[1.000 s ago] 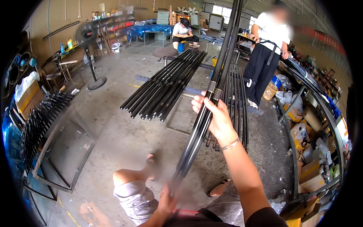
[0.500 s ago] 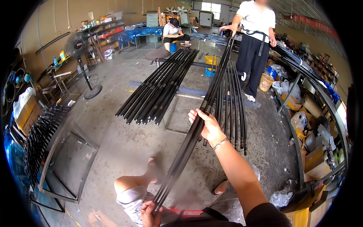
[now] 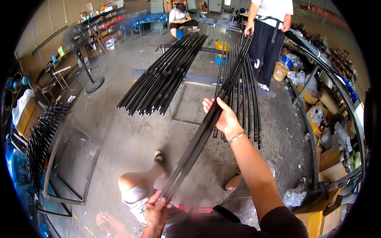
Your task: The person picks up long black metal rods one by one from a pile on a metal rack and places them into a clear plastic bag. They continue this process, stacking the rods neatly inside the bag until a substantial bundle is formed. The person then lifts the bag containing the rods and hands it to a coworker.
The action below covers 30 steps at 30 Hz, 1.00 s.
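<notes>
Two hands hold one bundle of long black rods (image 3: 206,127). The left hand (image 3: 156,209) grips its near end. The right hand (image 3: 224,118) is wrapped around its middle.

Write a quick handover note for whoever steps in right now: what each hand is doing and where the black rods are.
Left hand: closed on the near end of a bundle of long black rods.
Right hand: gripping the same bundle partway along.
A standing person holds its far end.
Done: bundle is lifted off the floor.
Left: it is not yet set down. One rod pile lies on the metal frame at left, another beneath the bundle.
</notes>
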Available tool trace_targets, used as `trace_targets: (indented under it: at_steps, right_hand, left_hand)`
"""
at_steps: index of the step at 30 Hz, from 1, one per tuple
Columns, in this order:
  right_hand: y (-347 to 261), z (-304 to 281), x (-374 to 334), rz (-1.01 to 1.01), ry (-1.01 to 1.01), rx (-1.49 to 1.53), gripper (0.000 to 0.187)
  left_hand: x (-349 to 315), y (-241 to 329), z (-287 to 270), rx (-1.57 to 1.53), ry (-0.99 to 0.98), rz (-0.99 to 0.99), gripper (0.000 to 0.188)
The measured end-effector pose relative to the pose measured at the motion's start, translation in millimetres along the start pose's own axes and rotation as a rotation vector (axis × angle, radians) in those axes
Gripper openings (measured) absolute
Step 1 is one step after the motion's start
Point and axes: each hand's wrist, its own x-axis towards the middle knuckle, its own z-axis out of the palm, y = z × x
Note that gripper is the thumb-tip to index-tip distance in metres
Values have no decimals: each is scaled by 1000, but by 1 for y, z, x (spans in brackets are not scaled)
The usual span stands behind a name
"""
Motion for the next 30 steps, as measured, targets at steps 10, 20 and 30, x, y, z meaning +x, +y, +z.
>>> trace_targets:
  at_steps: [10, 20, 30]
  right_hand:
    - [-8, -4, 9, -20, -23, 18, 22]
    - [-40, 15, 1, 2, -73, -197, 52]
    - [77, 43, -75, 186, -58, -89, 22]
  left_hand:
    - [0, 9, 26, 64, -17, 32, 36]
    - [-1, 4, 41, 40, -11, -81, 38]
    - [5, -1, 12, 98, 30, 39, 36]
